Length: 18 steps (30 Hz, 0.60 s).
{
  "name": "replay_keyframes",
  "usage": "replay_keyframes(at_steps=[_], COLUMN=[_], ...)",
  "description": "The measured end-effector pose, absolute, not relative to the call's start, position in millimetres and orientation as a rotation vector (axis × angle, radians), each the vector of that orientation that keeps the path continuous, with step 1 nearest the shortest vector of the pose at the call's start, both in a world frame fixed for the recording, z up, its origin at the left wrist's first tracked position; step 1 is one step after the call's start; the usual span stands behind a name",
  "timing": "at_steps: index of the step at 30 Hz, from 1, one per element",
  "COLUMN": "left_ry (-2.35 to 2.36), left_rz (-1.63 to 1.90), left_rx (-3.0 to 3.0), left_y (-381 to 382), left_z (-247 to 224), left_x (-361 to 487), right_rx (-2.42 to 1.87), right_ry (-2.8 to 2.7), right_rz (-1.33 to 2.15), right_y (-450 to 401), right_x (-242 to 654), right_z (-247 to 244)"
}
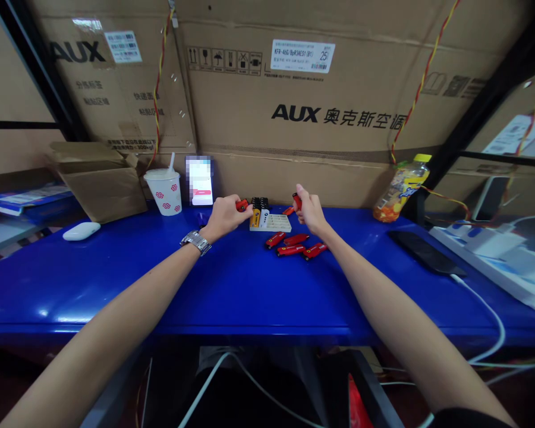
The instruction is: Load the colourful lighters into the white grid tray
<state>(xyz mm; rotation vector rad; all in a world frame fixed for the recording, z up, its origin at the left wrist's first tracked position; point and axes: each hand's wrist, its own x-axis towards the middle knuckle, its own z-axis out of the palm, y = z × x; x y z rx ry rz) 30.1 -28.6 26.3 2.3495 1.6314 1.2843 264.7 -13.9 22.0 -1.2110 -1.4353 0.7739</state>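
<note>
My left hand [225, 219], with a metal watch on its wrist, is closed around a red lighter [241, 205] at the left end of a white slotted tray [280, 223]. Yellow, white and black lighters [259, 214] stand in the tray's left part; slots at its right show bare. To the right of the tray, my right hand [311, 213] grips another red lighter [297, 201], thumb pointing up. Several red lighters [290, 250] lie loose on the blue table in front of the tray. One more red piece [288, 210] shows behind the tray, partly hidden.
A paper cup with a straw [164, 191], a lit phone [200, 181] and a brown paper bag [100, 181] stand at the back left. A white case [81, 231] lies nearby. On the right are a drink bottle [401, 189], a dark phone [423, 252] on a cable and a power strip [494, 258].
</note>
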Motion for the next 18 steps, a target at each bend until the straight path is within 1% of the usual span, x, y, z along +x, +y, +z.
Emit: replay_keyframes(at_steps=[5,18], left_ry=[1.656,1.675], left_rz=[1.262,1.264], left_rx=[2.378,2.433], left_y=[-29.9,-27.2], left_z=[28.6,23.6], left_x=[31.3,31.0], right_rx=[-1.213,-1.218], right_ry=[-1.384,-1.479], right_rz=[0.772,0.69], right_y=[-13.6,-9.6], right_x=[259.8,260.4], right_z=[21.2,14.7])
